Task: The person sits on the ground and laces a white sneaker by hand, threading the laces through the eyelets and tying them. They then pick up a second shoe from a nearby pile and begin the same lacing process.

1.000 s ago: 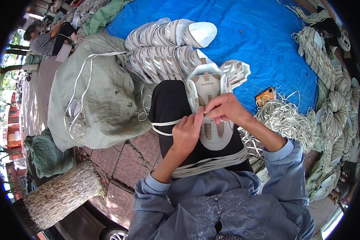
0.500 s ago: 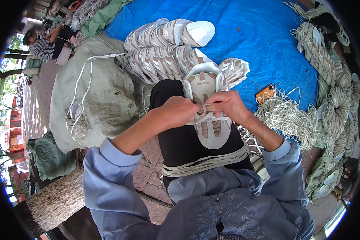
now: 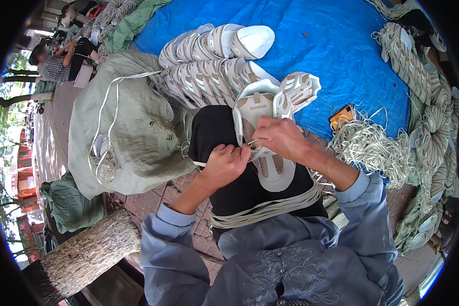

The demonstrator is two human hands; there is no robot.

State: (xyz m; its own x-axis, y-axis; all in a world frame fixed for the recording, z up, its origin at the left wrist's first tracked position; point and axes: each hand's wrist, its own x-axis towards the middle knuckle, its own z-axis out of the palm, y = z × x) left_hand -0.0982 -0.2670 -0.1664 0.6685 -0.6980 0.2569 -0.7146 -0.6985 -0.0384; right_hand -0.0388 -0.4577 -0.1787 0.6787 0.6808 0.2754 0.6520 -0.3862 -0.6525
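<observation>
A white and beige sneaker [image 3: 276,176] rests across my black-trousered lap, its toe toward me and its tongue pointing away. My left hand [image 3: 226,162] pinches a pale shoelace [image 3: 255,143] at the left side of the lacing. Over the shoe's middle, my right hand [image 3: 280,136] has its fingers closed on the lace too, close to my left fingertips. The hands cover most of the eyelets. A bundle of pale laces [image 3: 270,205] lies across my thighs.
Rows of similar sneakers [image 3: 204,76] stand on a blue tarp [image 3: 336,46]. To the right lie a heap of loose laces [image 3: 375,153], an orange phone [image 3: 343,117] and more stacked shoes. A grey-green sack [image 3: 132,132] bulges at left; a person [image 3: 58,64] sits beyond.
My left hand has come down and nearer to me beside the shoe. The right hand has shifted slightly left and now covers more of the lacing.
</observation>
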